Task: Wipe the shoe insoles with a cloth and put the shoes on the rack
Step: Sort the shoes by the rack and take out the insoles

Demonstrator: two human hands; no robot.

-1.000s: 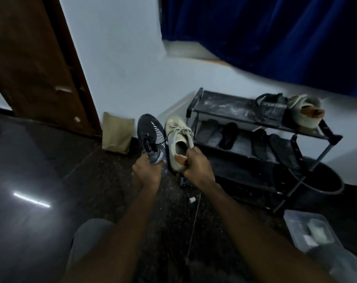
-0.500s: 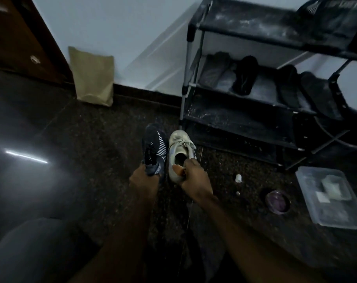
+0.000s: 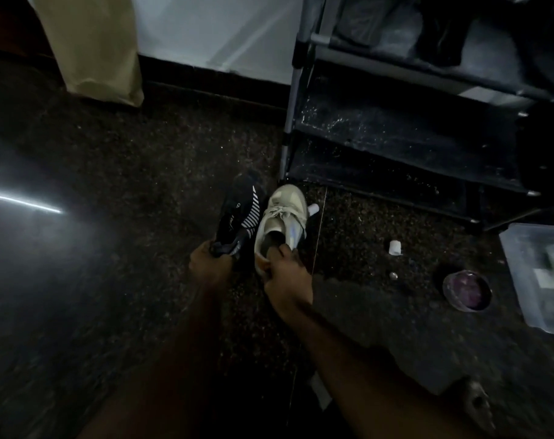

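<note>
The room is dim and a good deal of it is lost in shadow. The left hand [image 3: 210, 264] grips the heel of a black shoe [image 3: 241, 217] with white stripes on its side, the fingers [image 3: 206, 250] curled tight round the back of it. The right hand [image 3: 288, 280] holds a white shoe [image 3: 283, 217] the same way, fingers [image 3: 277, 253] hooked into the opening at the heel and clamped on the rim. The insole is too dark to make out. The two shoes sit side by side, touching or nearly so, toes pointing away from the person toward the near corner of the rack [image 3: 396, 137]. I cannot tell whether their soles rest on the floor [image 3: 142, 185] or hang just above it. The rack's lower shelf is dusty. Its upper shelves run out of the top edge, and the dark shapes on them are too blurred to name. A paper bag [image 3: 95, 49] leans at the wall [image 3: 212, 26], its top cut off. To the right a clear box [image 3: 538, 274] is cropped by the edge, its contents smeared. Near it lie a small round dish [image 3: 467, 289] and a white bit [image 3: 395, 247] I cannot identify. A bright streak [image 3: 22, 202] glares off the floor at left.
</note>
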